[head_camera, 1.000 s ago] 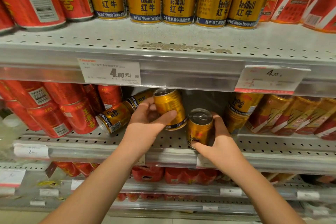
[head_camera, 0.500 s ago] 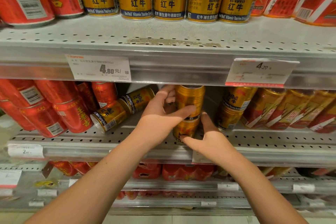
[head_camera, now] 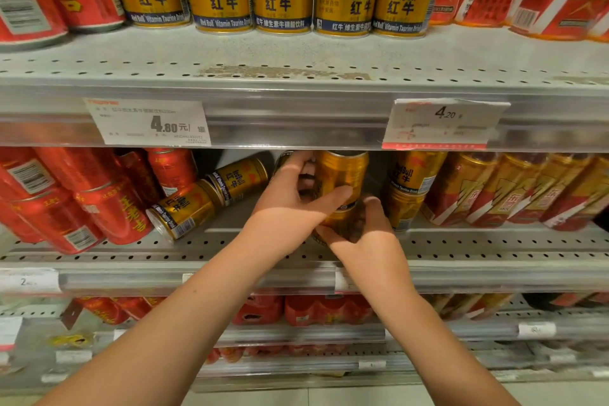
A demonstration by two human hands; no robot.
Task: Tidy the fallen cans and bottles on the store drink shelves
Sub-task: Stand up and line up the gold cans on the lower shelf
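Bare shelf floor (head_camera: 204, 242) open before two fallen cans (head_camera: 184, 209), upper shelf rail (head_camera: 296, 122) low overhead, red cans (head_camera: 99, 208) blocking left, stacked gold cans (head_camera: 408, 188) and cartons (head_camera: 494, 188) blocking right, middle gap filled by left hand (head_camera: 290, 204) gripping top can (head_camera: 342, 175), right hand (head_camera: 365, 237) gripping lower can (head_camera: 334, 224)

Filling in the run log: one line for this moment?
left hand grips upper gold can | right hand holds lower gold can | stacking on middle shelf

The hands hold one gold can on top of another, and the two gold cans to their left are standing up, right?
Not quite: in the head view, the two gold metal cans left of the hands lie tipped on their sides. Otherwise yes: the left hand grips the upper gold can over the lower gold can in the right hand.
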